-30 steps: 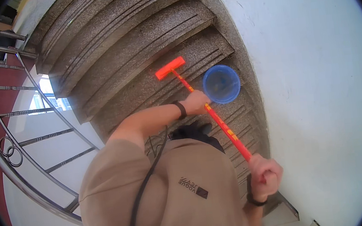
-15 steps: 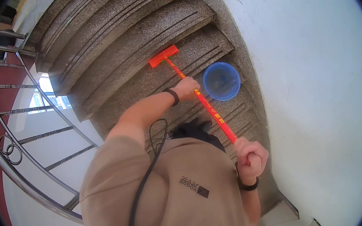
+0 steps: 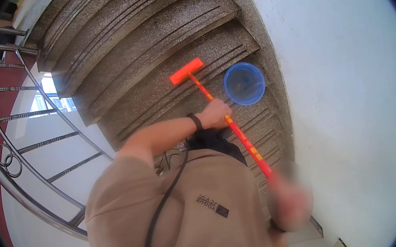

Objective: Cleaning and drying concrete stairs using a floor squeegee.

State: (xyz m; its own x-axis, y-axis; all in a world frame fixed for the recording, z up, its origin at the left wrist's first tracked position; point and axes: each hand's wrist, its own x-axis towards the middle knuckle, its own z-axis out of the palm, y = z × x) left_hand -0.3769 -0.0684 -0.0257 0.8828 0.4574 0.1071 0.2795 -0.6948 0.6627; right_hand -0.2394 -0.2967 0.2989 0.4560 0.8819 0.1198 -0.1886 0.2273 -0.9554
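Red handle (image 3: pixel 245 142) in closed left grip (image 3: pixel 215 114)

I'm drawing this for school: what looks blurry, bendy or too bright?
In the head view, the right hand is just a smudge, while the left hand looks sharper; also in the head view, the window glares nearly white, and the railing curves, though how much is lens bending I can't tell.

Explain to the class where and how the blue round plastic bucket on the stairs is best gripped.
Probably by its thin circular rim, from above, on the near side: the bucket stands upright, mouth open, with the red bristled brush head to its left and the white wall to its right.
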